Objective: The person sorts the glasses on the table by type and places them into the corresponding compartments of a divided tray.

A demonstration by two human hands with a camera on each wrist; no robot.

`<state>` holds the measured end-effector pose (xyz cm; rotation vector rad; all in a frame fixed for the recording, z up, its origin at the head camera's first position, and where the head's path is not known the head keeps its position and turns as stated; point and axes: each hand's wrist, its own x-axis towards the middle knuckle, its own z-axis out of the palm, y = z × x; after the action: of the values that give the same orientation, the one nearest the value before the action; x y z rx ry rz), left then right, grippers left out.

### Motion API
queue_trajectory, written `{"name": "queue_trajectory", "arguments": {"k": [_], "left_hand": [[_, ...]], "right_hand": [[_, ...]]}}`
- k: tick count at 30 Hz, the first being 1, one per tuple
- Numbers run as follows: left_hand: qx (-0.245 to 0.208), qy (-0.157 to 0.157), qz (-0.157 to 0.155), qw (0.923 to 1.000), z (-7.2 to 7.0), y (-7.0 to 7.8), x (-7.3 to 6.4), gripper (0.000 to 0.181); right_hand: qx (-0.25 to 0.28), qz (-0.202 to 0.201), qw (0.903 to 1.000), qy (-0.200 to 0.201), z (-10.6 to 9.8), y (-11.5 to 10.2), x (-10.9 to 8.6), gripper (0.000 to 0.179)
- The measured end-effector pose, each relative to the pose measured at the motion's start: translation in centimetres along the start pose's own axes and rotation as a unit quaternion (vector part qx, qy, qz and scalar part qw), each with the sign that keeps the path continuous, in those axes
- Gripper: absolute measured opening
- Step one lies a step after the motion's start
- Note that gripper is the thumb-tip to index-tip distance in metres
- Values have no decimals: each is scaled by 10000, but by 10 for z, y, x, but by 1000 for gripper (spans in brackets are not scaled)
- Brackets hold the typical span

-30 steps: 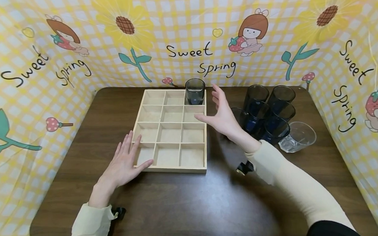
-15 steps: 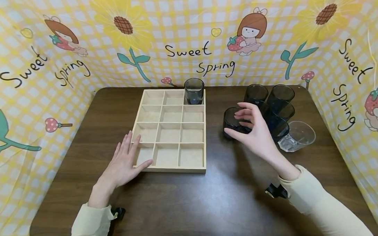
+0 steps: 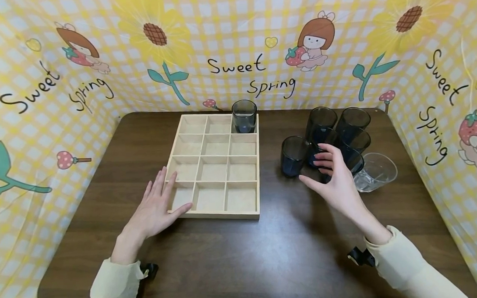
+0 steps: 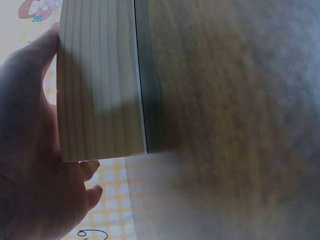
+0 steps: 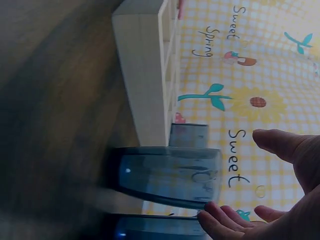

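A wooden tray (image 3: 221,216) divided into small compartments lies on the table, with one dark tinted glass (image 3: 244,118) standing in its back right compartment. My left hand (image 3: 155,211) rests at the tray's front left corner, fingers extended; the left wrist view shows that hand (image 4: 37,140) along the wooden side. Over on the right, my right hand (image 3: 336,178) hovers with thumb and fingers spread, holding nothing. A dark glass (image 3: 294,156) stands upright left of its fingertips, and other dark glasses (image 3: 320,120) stand behind the hand, partly hidden by it.
A clear glass (image 3: 377,175) stands to the right of the dark ones. Yellow checked cloth (image 3: 235,44) with printed flowers and lettering rises behind and beside the brown table (image 3: 242,263).
My right hand has moved from beside the tray's right edge rightward and nearer to me, in among the glasses. The left hand stays on the tray corner.
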<state>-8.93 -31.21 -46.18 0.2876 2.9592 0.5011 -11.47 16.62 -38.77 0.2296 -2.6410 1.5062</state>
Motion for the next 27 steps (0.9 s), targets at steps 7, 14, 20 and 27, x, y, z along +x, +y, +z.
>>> {"name": "queue_trajectory", "arguments": {"k": [7,14,20,27], "left_hand": [[100,61,21,9999,1,1,-1,111],[136,43,34,9999,2,0,-2,112],[211,64,116,9997,3,-2,-3,116],[235,93,146,9996,2,-3,-2,118]], "right_hand": [[25,411,9982,-430,4,13,-9,92],[304,492,9968,-544,14,25,-6,101],[421,597,9958,-553,24,35,-1,103],[587,720,9944,-512,34,42,7,107]]}}
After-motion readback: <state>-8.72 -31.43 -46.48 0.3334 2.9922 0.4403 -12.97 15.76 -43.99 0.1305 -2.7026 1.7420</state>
